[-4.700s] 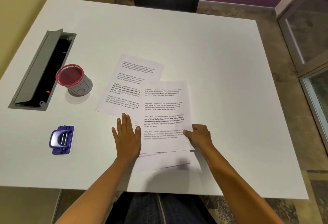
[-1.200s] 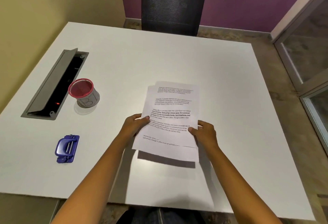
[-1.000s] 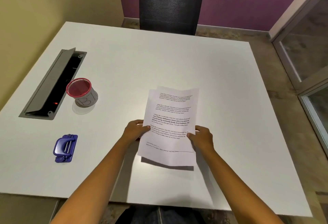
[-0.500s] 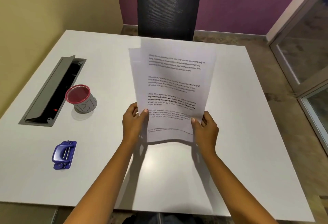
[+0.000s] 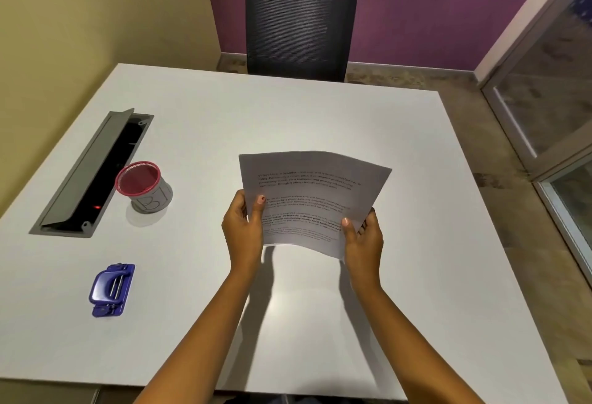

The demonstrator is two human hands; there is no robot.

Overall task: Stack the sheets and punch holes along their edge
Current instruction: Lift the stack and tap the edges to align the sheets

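Note:
A stack of printed white sheets [image 5: 312,192] is held up off the white table [image 5: 320,122], tilted and slightly bowed, its lower edge above the tabletop. My left hand [image 5: 244,227] grips the stack's left edge with the thumb on the front. My right hand [image 5: 363,238] grips the lower right corner the same way. A blue hole punch [image 5: 110,288] lies on the table well to the left of my hands, nobody touching it.
A grey cup with a red mesh rim [image 5: 142,187] stands left of the sheets. Beside it an open grey cable tray [image 5: 91,173] is set into the table. A black mesh chair [image 5: 301,16] stands at the far side. Glass panels [image 5: 551,99] are on the right.
The spread sheets were gathered into one stack and lifted off the table. In the last half second the stack came down from upright to a lower, flatter tilt.

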